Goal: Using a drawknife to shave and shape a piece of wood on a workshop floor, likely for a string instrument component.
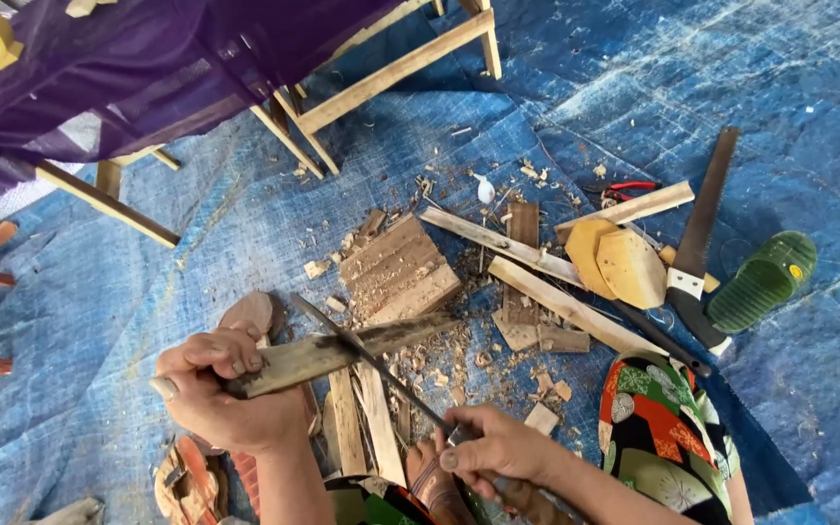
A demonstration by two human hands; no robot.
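Observation:
My left hand (218, 387) grips one end of a flat wooden slat (342, 350) and holds it level above the ground. Its far end rests on a rough wooden block (399, 268). My right hand (494, 449) is shut on the handle of a long thin blade (362, 355). The blade lies slantwise across the slat, edge against the wood. Wood chips (459, 360) are strewn under the slat.
A blue tarpaulin (692, 68) covers the ground. At right lie a handsaw (700, 238), a green sandal (762, 279), two shaped wooden pieces (614, 258), long strips (556, 301) and red-handled pliers (624, 190). A wooden frame (391, 73) stands behind. My patterned knee (668, 428) sits at lower right.

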